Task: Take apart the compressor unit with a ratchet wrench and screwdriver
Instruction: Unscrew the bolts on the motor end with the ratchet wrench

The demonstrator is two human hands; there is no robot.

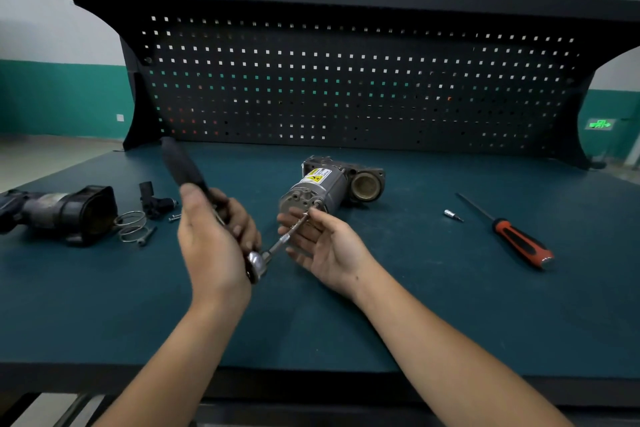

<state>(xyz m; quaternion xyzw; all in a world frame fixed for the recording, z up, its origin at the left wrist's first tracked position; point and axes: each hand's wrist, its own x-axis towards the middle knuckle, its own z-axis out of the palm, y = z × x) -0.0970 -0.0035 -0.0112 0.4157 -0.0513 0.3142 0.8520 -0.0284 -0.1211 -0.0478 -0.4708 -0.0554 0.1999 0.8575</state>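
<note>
Your left hand grips the ratchet; your right hand pinches its extension, steadying it against the compressor just beyond.

Loose parts block the left; mat open near right.
</note>
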